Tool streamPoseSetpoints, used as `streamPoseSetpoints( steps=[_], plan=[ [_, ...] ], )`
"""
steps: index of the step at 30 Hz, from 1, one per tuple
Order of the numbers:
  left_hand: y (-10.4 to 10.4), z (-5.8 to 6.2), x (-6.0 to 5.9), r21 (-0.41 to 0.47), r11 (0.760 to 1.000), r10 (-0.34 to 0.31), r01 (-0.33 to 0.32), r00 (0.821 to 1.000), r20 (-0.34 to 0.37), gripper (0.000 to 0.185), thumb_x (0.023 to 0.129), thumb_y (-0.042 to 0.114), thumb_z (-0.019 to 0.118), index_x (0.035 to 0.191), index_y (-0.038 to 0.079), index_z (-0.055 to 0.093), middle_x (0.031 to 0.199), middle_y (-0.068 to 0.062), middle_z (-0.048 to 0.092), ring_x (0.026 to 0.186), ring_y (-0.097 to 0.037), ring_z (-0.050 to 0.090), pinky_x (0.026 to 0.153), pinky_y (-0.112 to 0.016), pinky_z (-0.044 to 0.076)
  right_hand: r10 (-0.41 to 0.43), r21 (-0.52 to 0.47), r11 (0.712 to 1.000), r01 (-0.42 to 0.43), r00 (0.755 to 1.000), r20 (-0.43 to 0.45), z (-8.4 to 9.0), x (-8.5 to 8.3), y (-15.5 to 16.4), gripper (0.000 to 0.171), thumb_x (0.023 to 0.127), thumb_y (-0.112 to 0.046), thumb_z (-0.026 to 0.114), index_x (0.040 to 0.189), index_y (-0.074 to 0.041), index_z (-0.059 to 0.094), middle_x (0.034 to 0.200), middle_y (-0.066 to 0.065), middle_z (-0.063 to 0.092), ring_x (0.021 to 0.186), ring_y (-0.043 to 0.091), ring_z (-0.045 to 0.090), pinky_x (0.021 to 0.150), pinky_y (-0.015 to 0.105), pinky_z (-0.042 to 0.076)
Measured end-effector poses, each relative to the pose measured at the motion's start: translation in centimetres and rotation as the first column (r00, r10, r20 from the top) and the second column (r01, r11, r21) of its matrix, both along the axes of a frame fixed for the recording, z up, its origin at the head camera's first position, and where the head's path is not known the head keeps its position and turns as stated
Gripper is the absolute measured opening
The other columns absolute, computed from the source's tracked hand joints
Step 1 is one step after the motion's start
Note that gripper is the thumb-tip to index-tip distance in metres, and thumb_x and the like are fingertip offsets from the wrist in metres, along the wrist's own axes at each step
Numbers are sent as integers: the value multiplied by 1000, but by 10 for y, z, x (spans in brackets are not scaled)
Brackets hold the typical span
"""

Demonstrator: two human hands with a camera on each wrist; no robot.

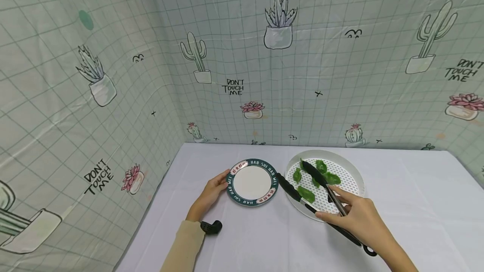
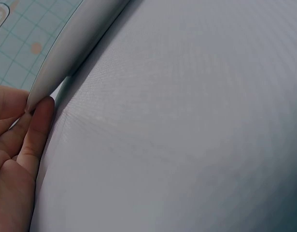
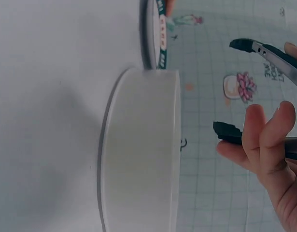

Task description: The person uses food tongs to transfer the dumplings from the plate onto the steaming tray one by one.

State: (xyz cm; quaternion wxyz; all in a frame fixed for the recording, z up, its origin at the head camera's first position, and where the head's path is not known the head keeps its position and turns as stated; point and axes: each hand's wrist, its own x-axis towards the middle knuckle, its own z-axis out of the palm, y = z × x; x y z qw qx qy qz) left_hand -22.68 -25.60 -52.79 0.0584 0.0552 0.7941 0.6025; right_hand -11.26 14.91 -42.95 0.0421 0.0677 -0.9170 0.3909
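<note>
So the landmark here is the small plate (image 1: 252, 182) with the dark green lettered rim, sitting on the white worktop (image 1: 264, 238). The left hand (image 1: 211, 190) is on the plate's left edge, fingers lightly curled round the rim, so that grip is closed on the plate. In the left wrist view you mostly just see fingertips (image 2: 39, 121) tucked under a pale edge, pretty blurry.

Just right of the plate, nearly touching it, is a round white tray (image 1: 342, 160) with a perforated bottom, and a few green leaves (image 1: 307, 194) are lying in it. The right hand (image 1: 359, 217) sits at the tray's near edge, further right of the plate, with its grip wrapped round a pair of black tongs (image 1: 302, 194). The tongs are spread wide: one tip points at the plate's right rim, the other reaches over the leaves in the tray. Can't tell if either tip is touching a leaf.

Behind the plate, a cactus-print sheet (image 1: 280, 74) covers the walls.
</note>
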Motion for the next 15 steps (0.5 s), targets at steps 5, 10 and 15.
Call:
streamPoseSetpoints(
  steps=[5,10,15],
  plan=[
    [0,0,0,-19,1000,3,-3,1000,6,50,100,-1,50,149,-1,42,149,-22,46,140,-36,38,117,-51,26,29,-29,999,-30,999,-33,-3,-1,-23,83,67,-47,90,131,-2,64,65,-2,60,56,7,54,45,23,43],
    [0,2,2,-17,1000,-3,3,1000,10,50,101,0,50,149,-3,41,149,-22,45,140,-37,38,117,-51,27,63,-24,998,-66,994,-91,-7,-3,-44,82,65,-48,90,129,-2,66,53,-12,39,47,2,36,42,22,36],
    [-1,1,1,-8,1000,-9,9,1000,7,50,100,0,51,149,-3,41,149,-23,45,140,-37,38,117,-51,26,78,-16,997,-79,995,-59,-10,-5,-66,86,65,-48,91,130,1,64,77,3,65,59,8,46,50,25,41]
  ],
)
